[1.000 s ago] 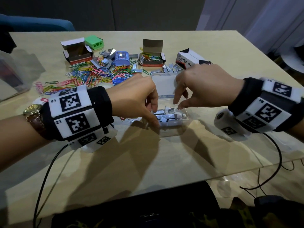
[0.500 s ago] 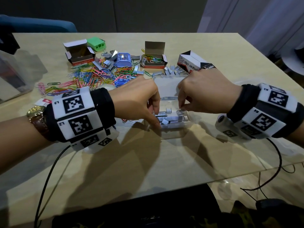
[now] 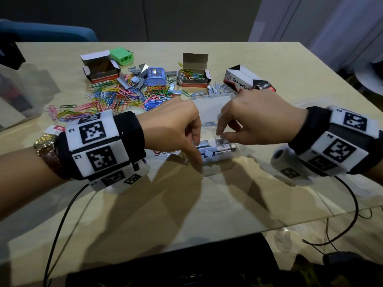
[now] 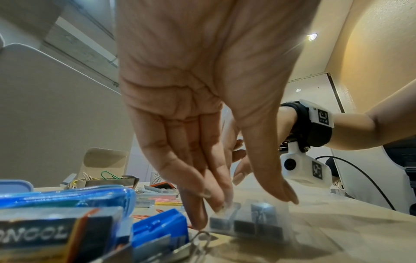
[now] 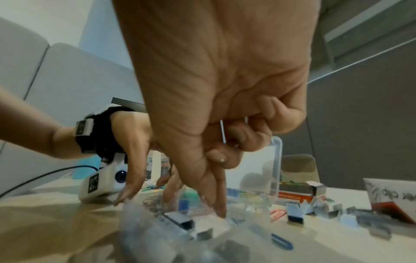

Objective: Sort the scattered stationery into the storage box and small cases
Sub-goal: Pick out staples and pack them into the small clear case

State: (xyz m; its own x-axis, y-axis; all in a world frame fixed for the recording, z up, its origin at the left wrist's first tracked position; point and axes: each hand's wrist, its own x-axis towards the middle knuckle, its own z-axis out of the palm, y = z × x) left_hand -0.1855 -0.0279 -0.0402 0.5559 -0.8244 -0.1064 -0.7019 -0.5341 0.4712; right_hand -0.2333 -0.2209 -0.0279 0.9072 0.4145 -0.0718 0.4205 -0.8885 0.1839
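Mid-table (image 3: 207, 204), palms down over the open clear case (image 3: 219, 162) of staple strips (image 3: 215, 151): left hand (image 3: 176, 129) gripping its left edge between thumb and fingers; right hand (image 3: 255, 121), forefinger and thumb dipped inside, grasp unclear.

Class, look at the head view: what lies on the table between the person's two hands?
A small clear case holding staple strips lies between the left hand and right hand, plainest in the head view.
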